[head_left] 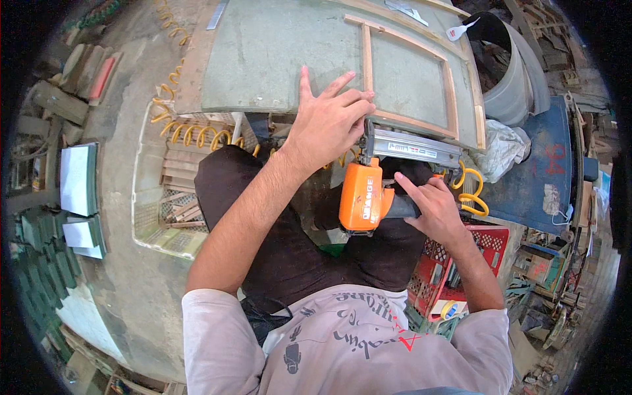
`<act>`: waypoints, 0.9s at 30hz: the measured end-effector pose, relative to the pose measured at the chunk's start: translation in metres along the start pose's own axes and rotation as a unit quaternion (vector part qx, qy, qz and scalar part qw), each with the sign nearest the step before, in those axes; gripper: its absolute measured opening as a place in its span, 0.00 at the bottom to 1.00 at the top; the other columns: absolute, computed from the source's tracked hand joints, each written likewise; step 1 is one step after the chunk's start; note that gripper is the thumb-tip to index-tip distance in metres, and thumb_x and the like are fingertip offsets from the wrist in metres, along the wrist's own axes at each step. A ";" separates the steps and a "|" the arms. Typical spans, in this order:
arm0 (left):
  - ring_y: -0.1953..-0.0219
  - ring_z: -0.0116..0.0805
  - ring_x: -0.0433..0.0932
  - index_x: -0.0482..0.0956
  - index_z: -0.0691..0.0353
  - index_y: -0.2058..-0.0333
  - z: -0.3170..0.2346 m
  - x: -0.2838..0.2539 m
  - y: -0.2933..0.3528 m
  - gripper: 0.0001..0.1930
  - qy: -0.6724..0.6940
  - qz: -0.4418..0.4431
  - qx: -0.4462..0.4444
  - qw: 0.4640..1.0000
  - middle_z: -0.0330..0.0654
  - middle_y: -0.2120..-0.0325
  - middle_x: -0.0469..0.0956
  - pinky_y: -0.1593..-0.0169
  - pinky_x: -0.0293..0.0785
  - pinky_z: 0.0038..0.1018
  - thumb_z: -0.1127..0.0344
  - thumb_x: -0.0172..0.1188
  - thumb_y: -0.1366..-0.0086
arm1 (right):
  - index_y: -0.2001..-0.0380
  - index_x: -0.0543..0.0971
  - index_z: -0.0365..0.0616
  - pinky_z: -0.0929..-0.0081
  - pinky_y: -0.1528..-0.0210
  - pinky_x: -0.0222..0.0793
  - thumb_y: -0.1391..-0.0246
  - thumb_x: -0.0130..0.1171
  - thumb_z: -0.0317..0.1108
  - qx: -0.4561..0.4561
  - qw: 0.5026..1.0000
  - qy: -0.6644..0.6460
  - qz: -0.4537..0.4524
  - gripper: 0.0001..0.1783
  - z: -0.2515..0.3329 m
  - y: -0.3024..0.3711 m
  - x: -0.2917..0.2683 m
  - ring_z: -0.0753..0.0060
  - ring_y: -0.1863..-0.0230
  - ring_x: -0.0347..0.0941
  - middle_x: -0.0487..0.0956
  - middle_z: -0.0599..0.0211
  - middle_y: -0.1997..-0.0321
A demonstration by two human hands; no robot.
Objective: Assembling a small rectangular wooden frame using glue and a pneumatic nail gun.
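Observation:
At the near edge of the grey-green tabletop [270,69], my left hand [331,122] is at the corner of a light wooden frame [411,45]. Its foremost fingers close on that corner, while the outer two spread over the tabletop; the thumb is partly hidden. My right hand [434,205] is wrapped round the dark handle of an orange nail gun [361,194], one finger stretched along it. The gun's nose meets the frame's corner just beside my left fingers, its silver magazine running to the right along the table edge. Where exactly the nose touches is hidden.
A coiled yellow air hose [197,133] loops on the left and behind the gun. Wood strips lie in a pale crate [141,220]. A red crate [490,247] stands right of my legs. A white glue bottle [459,31] and a metal square [407,11] lie at the back.

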State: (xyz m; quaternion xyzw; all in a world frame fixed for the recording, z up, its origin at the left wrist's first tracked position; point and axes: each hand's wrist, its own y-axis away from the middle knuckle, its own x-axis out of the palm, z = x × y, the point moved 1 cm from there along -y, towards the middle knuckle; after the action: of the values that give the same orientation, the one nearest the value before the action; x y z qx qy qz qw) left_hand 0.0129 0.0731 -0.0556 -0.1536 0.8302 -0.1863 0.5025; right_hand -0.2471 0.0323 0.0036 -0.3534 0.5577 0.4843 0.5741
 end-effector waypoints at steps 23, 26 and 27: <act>0.36 0.33 0.61 0.77 0.47 0.58 0.001 0.001 0.000 0.11 0.001 0.011 0.001 1.000 0.25 0.49 0.73 0.36 0.37 0.69 0.66 0.59 0.40 | 0.36 0.61 0.48 0.66 0.53 0.65 0.78 0.75 0.27 0.023 0.999 -0.028 0.013 0.57 -0.001 -0.005 -0.001 0.61 0.69 0.71 0.73 0.65 0.75; 0.36 0.33 0.60 0.77 0.47 0.57 0.001 0.000 0.000 0.12 0.002 0.010 0.001 1.000 0.26 0.49 0.73 0.36 0.37 0.68 0.67 0.59 0.41 | 0.37 0.62 0.48 0.66 0.53 0.65 0.78 0.75 0.27 0.031 0.999 -0.032 0.017 0.57 -0.002 -0.004 0.002 0.61 0.69 0.72 0.74 0.65 0.74; 0.35 0.33 0.60 0.77 0.47 0.57 0.000 -0.001 0.000 0.13 0.001 0.012 0.001 1.000 0.26 0.49 0.73 0.36 0.37 0.68 0.69 0.58 0.41 | 0.37 0.62 0.48 0.66 0.53 0.65 0.77 0.75 0.28 0.029 0.999 -0.031 0.010 0.56 -0.002 -0.004 0.003 0.61 0.69 0.72 0.74 0.65 0.74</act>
State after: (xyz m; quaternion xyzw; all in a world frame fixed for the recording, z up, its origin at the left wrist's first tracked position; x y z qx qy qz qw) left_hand 0.0134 0.0741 -0.0548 -0.1429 0.8322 -0.1814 0.5041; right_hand -0.2444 0.0299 0.0003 -0.3155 0.5570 0.4847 0.5961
